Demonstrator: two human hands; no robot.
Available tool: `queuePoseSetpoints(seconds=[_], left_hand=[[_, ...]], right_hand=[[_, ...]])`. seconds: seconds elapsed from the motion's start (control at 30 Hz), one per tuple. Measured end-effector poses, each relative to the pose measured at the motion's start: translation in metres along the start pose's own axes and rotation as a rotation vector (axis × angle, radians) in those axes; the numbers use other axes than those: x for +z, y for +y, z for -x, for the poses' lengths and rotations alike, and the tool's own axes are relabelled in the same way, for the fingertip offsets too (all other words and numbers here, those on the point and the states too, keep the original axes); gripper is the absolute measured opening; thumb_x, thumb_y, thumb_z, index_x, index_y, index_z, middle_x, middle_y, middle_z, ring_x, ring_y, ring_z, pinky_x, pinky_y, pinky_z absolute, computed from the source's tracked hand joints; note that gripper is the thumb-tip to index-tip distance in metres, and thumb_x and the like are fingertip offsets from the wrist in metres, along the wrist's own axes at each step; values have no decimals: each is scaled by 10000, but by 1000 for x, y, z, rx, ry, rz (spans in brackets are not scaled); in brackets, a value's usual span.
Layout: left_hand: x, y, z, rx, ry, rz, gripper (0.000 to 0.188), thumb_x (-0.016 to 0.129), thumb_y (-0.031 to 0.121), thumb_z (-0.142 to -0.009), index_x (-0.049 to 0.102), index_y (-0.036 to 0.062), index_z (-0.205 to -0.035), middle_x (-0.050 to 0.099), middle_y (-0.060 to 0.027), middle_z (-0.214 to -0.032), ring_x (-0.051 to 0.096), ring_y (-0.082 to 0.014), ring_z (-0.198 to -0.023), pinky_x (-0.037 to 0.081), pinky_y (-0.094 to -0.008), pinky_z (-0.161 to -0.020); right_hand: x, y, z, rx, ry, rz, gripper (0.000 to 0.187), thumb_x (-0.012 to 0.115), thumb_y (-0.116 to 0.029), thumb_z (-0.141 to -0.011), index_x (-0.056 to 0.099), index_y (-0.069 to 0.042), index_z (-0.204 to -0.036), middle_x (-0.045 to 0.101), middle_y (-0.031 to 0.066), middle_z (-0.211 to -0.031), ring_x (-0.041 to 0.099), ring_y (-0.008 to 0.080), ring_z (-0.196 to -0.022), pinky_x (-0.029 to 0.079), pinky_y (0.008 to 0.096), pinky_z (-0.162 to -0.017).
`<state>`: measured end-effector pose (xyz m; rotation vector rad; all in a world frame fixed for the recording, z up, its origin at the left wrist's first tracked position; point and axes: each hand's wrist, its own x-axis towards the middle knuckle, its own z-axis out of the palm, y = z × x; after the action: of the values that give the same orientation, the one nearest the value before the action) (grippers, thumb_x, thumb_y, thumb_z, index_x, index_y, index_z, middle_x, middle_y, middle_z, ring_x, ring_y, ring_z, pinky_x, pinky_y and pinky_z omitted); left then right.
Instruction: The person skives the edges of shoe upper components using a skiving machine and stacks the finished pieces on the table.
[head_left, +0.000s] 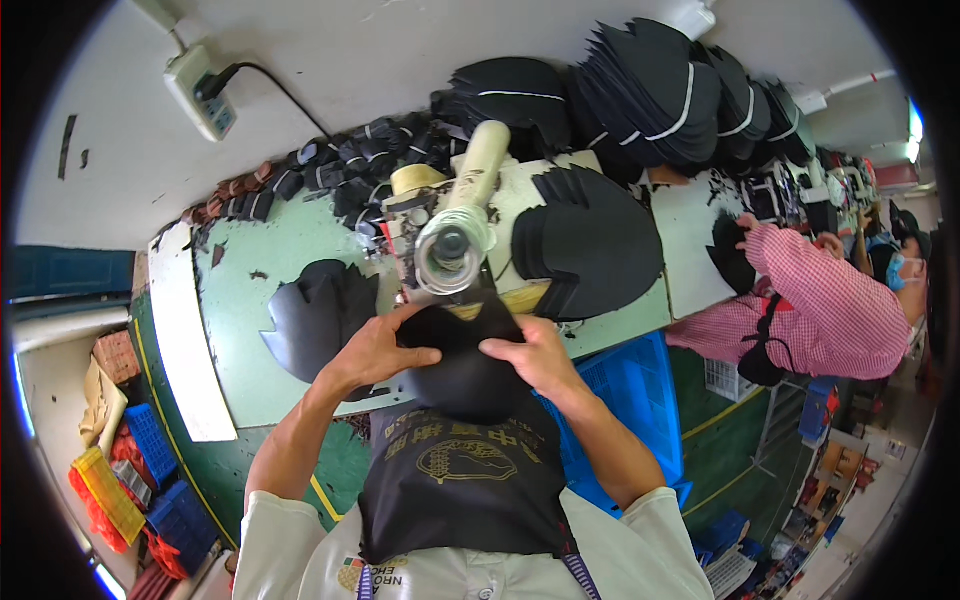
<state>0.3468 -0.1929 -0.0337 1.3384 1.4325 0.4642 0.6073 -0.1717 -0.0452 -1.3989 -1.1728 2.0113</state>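
Between my two hands is a black sheet piece with a curved edge and a notched end (462, 378), like a cut shoe-upper part. My left hand (368, 356) grips its left side, thumb on top. My right hand (538, 358) has the right side, its thumb also on top; the other fingers are partly hidden. The notched end meets the front of a small bench machine (408, 212) with a clear round guard (450, 250) and a cream tube (482, 165). Left of the machine lies a pile of similar black pieces (318, 312); a fanned stack (592, 245) is on its right.
Tied bundles of black pieces (650, 95) and small dark rolls (372, 150) line the wall behind the pale green table (235, 300). A blue crate (655, 400) stands below the table at right. Farther right, a person in a checked sleeve (800, 265) handles another black piece.
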Motion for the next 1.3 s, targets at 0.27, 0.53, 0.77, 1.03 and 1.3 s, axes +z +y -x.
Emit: queuePoseSetpoints(seconds=[0.27, 0.53, 0.77, 1.03, 1.3], left_hand=[[2, -38, 3, -212, -59, 391, 217, 704, 166, -978, 739, -2, -1110, 700, -21, -807, 627, -63, -688, 522, -254, -638], [14, -9, -33, -207, 311, -61, 200, 732, 229, -872, 777, 47, -941, 752, -118, -770, 740, -257, -680, 584, -360, -682], [44, -13, -38, -143, 521, -41, 212, 739, 268, -864, 772, 60, -889, 732, -149, -746, 718, -350, -693, 566, -439, -698], [23, -7, -34, -244, 374, -31, 206, 753, 188, -876, 760, -8, -937, 732, -101, -687, 729, -168, -588, 551, -303, -574], [56, -14, -33, -210, 458, 110, 206, 745, 235, -888, 760, 38, -948, 742, -139, -755, 738, -283, -684, 579, -378, -693]], right_hand=[[-27, -14, 6, -460, 0, 285, 238, 720, 22, -816, 777, -17, -1043, 770, 100, -1056, 728, 188, -924, 543, 281, -854], [-14, -31, -5, -594, 89, 867, 352, 659, 92, -647, 796, -83, -920, 763, 116, -1045, 739, 299, -934, 588, 345, -804], [-15, -47, -7, -584, 171, 791, 278, 666, 64, -661, 790, -75, -867, 765, 129, -950, 745, 302, -871, 584, 348, -769], [-4, -39, -10, -553, 190, 892, 288, 621, 59, -641, 779, -89, -831, 761, 93, -939, 732, 301, -848, 580, 361, -752], [-26, -78, 20, -496, 287, 713, 383, 544, 104, -636, 784, -24, -906, 750, 145, -915, 737, 290, -880, 564, 326, -815]])
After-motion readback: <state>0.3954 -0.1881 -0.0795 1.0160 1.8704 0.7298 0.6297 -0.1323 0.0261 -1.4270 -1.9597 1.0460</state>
